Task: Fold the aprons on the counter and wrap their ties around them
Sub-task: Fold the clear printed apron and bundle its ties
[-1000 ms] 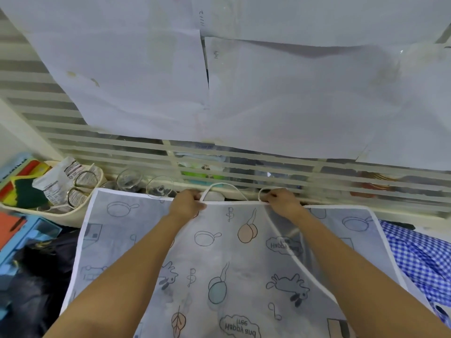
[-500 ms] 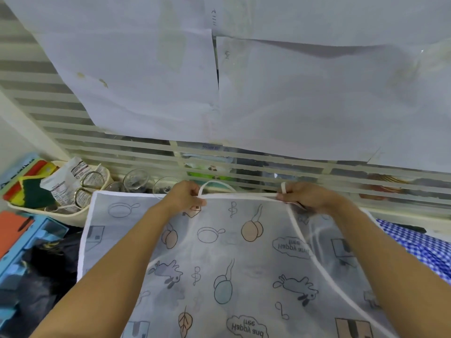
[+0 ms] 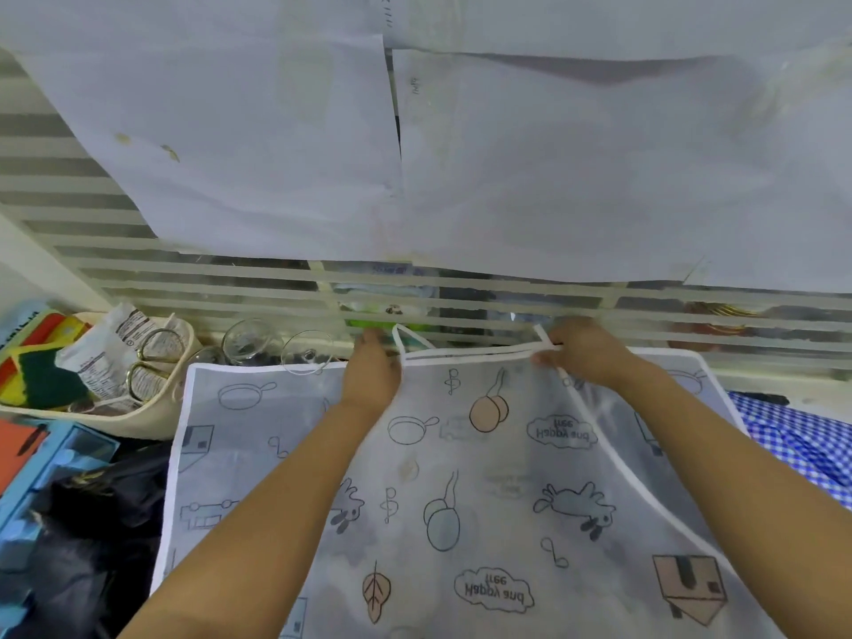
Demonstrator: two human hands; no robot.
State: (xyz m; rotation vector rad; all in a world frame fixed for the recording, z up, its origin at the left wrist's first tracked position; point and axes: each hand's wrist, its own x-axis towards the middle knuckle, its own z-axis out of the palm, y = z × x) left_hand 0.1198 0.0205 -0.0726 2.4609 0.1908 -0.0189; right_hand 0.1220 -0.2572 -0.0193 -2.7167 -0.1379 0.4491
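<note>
Apron (image 3: 461,477) edge by slats (image 3: 484,311), tie (image 3: 479,357) in right hand (image 3: 583,352)

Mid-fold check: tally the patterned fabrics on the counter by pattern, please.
Cartoon-printed apron: 1, left hand gripping its top edge, right hand pinching its tie
Blue checked cloth: 1
Total: 2
</note>
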